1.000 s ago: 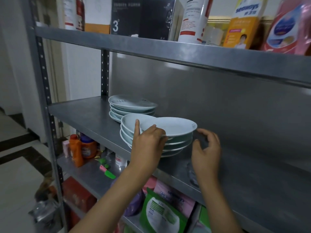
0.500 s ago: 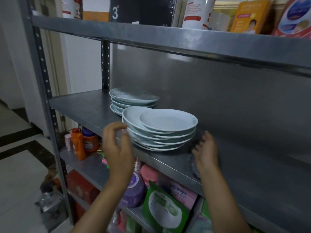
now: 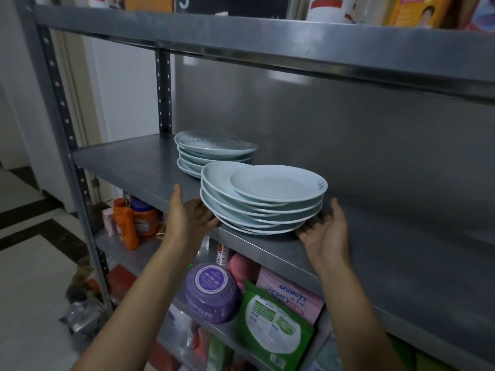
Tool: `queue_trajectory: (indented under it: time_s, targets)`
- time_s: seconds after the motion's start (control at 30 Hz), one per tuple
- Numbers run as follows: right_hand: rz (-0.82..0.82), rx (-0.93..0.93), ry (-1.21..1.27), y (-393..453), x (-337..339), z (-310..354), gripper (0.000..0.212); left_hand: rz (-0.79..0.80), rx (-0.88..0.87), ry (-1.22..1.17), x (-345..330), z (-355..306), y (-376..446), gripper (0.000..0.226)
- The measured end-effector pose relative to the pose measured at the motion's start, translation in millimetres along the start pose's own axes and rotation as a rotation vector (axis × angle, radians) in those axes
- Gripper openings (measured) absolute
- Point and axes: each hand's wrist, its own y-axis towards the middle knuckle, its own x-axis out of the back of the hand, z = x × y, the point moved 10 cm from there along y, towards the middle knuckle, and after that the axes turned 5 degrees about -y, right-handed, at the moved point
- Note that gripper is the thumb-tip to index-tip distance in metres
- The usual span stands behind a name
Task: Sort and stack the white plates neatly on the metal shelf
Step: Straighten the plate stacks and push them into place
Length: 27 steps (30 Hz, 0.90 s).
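From your head view, the near plate stack (image 3: 262,199) sits at the metal shelf (image 3: 128,162) front edge. Your left hand (image 3: 187,218) and right hand (image 3: 325,231) cup its lowest rims, fingers relaxed. It's heavy, glazed, breakable: lift from underneath, level.

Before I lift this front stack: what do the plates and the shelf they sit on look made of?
Front stack of plates: likely glazed ceramic or porcelain; pale, smooth, with a soft sheen and thin rims, though melamine can't be excluded. Back stack looks the same. Shelf: grey sheet metal, dull brushed finish, with a folded front lip and perforated steel uprights.
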Motion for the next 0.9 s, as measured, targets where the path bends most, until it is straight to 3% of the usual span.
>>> queue_trajectory:
  time_s: [0.33, 0.7, 0.9]
  targets:
    - [-0.092, 0.1, -0.003, -25.9, 5.4, -6.4, 0.031, 0.087, 0.067, 0.128, -4.8, 4.4, 29.2, 0.077]
    - [-0.211, 0.164, 0.09, -51.7, 3.4, -14.8, 0.043, 0.208, 0.096, 0.26, -10.7, 3.3, 45.4, 0.071]
    - [-0.21, 0.151, 0.046, -58.6, 0.8, -16.7, 0.029, 0.208, 0.093, 0.304, -7.6, 4.9, 50.1, 0.073]
